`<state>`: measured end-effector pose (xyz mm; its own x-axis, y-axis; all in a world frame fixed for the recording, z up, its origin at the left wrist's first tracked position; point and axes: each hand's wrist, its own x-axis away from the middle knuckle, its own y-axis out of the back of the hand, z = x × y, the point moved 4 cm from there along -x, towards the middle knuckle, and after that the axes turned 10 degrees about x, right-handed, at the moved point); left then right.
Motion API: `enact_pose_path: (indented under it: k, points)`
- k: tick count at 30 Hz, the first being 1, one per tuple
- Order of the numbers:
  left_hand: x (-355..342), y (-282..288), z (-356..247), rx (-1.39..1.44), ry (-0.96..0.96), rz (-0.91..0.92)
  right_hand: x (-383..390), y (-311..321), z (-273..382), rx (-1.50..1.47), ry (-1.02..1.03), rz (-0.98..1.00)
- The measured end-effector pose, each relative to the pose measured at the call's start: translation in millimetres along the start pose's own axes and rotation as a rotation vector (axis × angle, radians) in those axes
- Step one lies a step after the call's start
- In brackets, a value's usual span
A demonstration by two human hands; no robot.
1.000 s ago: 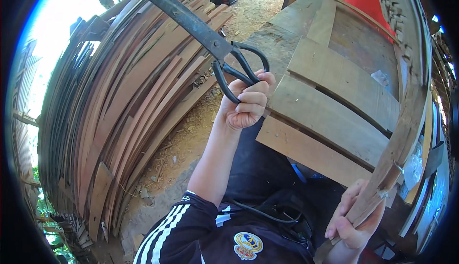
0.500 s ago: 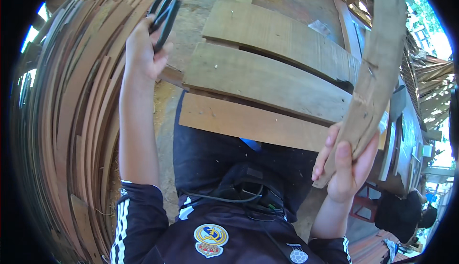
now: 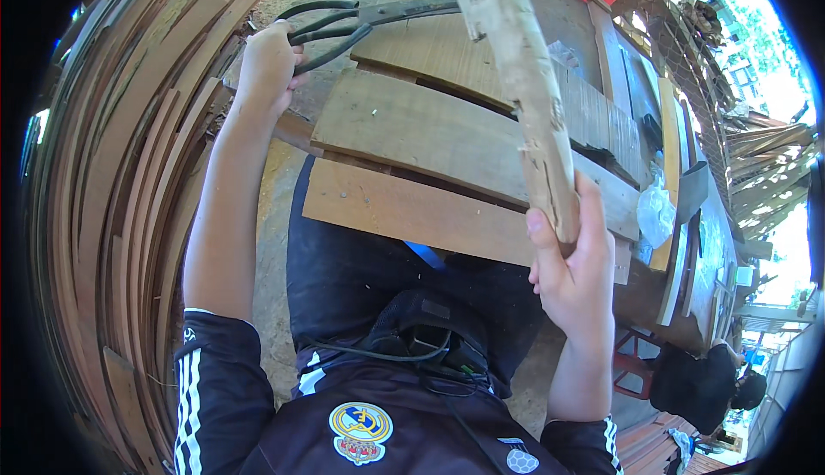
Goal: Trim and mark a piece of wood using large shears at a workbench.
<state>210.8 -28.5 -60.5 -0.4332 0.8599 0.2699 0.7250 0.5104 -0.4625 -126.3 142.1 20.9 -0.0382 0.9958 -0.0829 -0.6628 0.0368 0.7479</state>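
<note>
The shirt (image 3: pixel 412 419) is black and short-sleeved, with white stripes (image 3: pixel 191 423) down its sleeves (image 3: pixel 230 363). A round gold, white and blue badge (image 3: pixel 362 423), red at its lower end, marks the front beside a smaller pale badge (image 3: pixel 521 460). The trousers (image 3: pixel 344 269) are dark; a black pouch (image 3: pixel 434 318) and dark cable (image 3: pixel 369 353) sit where they meet the shirt. Both hands (image 3: pixel 577 267) are bare.

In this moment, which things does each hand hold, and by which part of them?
The left hand holds large dark shears by the handles; the right hand holds a rough wooden piece by its near end.
</note>
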Motion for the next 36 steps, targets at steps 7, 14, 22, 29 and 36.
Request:
enact_pose_path:
  k: [7,14,22,29,36]
  points:
    - [-6.5,5.4,3.4,-0.07,-0.009,0.12,-24.2,-5.7,18.7,0.115,0.235,-0.1]
    - [-2.3,1.3,2.4,-0.049,-0.022,0.115,-36.9,-24.6,25.3,0.154,0.257,0.051]
    - [3.1,3.2,-0.4,-0.068,-0.038,0.126,-37.5,42.7,65.1,-0.009,0.27,-0.225]
    - [-4.7,-14.3,7.8,-0.094,-0.028,0.181,-10.6,111.2,45.0,-0.201,0.322,-0.301]
    - [-4.1,-4.7,-7.6,-0.198,-0.144,0.043,-32.5,-4.6,84.0,-0.065,0.111,-0.057]
